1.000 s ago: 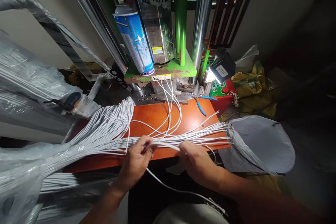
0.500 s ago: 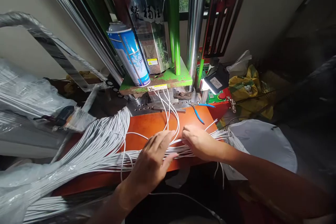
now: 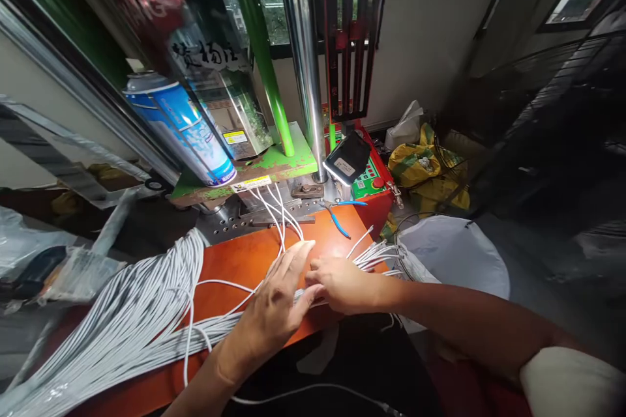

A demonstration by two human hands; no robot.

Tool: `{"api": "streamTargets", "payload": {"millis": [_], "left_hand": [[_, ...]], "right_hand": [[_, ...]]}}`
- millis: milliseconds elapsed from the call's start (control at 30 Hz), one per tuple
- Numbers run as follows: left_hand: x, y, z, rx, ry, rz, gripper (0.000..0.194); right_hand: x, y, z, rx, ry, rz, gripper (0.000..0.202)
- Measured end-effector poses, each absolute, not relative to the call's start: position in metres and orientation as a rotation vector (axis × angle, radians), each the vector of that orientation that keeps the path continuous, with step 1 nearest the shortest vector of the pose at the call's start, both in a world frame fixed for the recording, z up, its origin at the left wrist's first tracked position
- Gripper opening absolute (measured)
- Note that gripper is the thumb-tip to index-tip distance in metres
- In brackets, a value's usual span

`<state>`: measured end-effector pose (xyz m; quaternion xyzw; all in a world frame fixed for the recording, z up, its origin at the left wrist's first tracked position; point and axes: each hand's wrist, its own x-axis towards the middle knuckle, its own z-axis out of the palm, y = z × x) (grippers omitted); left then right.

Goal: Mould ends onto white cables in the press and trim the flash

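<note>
Your left hand arches unclenched and your right hand curls, grip hidden, over cables stretching from eight to four o'clock across the counter, likely light, bendy, best held mid-bundle.

Cables lengthwise on desk, left hand and right hand at their right part. Pliers across desk's back edge. Behind desk: machine plate, spray can on its left end. Right of plate: control panel, then sack.
</note>
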<state>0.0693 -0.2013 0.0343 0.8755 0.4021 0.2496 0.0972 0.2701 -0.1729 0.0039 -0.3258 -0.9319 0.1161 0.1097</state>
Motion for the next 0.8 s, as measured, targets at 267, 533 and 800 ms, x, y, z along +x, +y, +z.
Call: {"api": "streamTargets", "payload": {"millis": [267,533,800], "left_hand": [[0.071,-0.197,0.033,2.595,1.139,0.86,0.071],[0.078,-0.211,0.049,2.651,1.13,0.883,0.074],[0.03,-0.26,0.035,1.599,1.175,0.399,0.042]], "right_hand": [[0.271,-0.166,0.026,-1.0,-2.67,0.199,0.017],[0.275,-0.172,0.078,-0.903,-2.77,0.039,0.015],[0.365,-0.173,0.113,-1.099,-2.619,1.009,0.033]]}}
